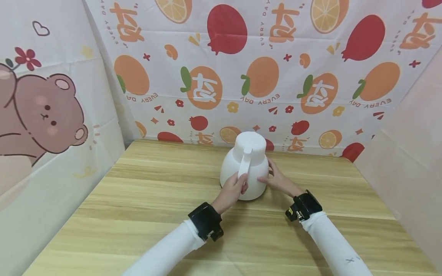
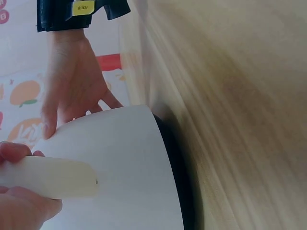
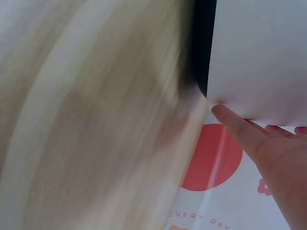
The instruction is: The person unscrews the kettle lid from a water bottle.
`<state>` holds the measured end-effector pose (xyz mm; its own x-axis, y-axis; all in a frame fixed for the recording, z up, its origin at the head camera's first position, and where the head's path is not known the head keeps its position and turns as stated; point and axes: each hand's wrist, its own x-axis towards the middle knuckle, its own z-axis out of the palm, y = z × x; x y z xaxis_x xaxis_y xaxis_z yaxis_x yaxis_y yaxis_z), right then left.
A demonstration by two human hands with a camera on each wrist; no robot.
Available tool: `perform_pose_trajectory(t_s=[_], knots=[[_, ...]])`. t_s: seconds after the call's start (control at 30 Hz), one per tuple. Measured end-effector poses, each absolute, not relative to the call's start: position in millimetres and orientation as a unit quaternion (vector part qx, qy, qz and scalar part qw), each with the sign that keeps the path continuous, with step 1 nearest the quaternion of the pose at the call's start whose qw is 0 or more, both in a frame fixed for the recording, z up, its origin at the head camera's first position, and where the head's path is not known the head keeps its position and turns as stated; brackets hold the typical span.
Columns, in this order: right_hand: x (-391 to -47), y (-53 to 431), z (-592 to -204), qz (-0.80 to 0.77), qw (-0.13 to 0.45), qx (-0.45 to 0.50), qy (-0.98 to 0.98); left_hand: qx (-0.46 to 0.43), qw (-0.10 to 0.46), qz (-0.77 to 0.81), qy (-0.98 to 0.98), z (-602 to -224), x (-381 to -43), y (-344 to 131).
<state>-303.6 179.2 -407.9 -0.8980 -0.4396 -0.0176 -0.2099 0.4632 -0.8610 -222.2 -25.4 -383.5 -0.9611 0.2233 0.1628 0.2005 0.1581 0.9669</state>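
A white insulated jug point(image 1: 253, 184) with a rounded body, a lid and a dark base is upright at the back of the wooden table. Its handle point(image 2: 57, 177) faces the person. My left hand point(image 1: 233, 191) grips the lower part of this handle, fingers wrapped on one side and thumb on the other. On the jug's right side, my right hand point(image 1: 281, 182) touches the white wall with spread, fairly straight fingers. In the right wrist view that hand point(image 3: 278, 153) lies along the jug's side, a fingertip near the dark base; the other fingers are partly hidden behind the jug.
The wooden table point(image 1: 148, 191) reaches back to a fruit-print cloth point(image 1: 224, 76). A bear-print cloth point(image 1: 51, 115) hangs on the left, and a pale cloth point(image 1: 407, 145) on the right. Black camera bands point(image 1: 206, 220) sit on both wrists.
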Motion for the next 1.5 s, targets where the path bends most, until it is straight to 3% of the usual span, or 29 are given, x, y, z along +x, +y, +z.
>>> perform_pose_trajectory(t_s=[0.97,1.5], knots=[[-248.3,170.9,-408.6,-0.488,0.088,-0.204,0.844,0.143,0.013,0.644,0.752,-385.3,-168.6,-39.2],[-225.7,169.7,-408.4,-0.502,0.108,-0.220,0.830,0.175,0.000,0.636,0.752,-388.1,-140.8,-41.3]])
